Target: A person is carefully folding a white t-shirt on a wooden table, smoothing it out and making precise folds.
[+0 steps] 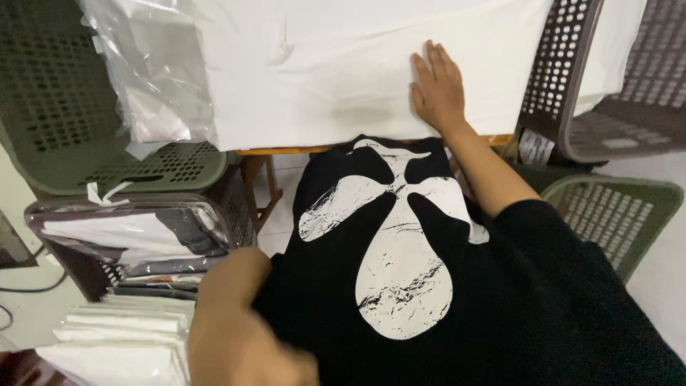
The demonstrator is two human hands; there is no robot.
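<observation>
Already the white cloth (343,64) lies spread flat on the table (286,150). The right hand (437,86) presses on it, fingers open, gripping nothing. The left hand (243,336) is blurred near the folded stack (121,343); its grip cannot be told.

Light: bright, even – soft shadows | glare: plastic bag (153,78) | blur: near forearm (239,329)

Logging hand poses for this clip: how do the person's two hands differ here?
The right hand lies flat, fingers spread, on the white fabric on the table; the left hand hangs low near the folded white stack. The right hand is sharp and fully visible, the left hand blurred. Both are bare.
</observation>
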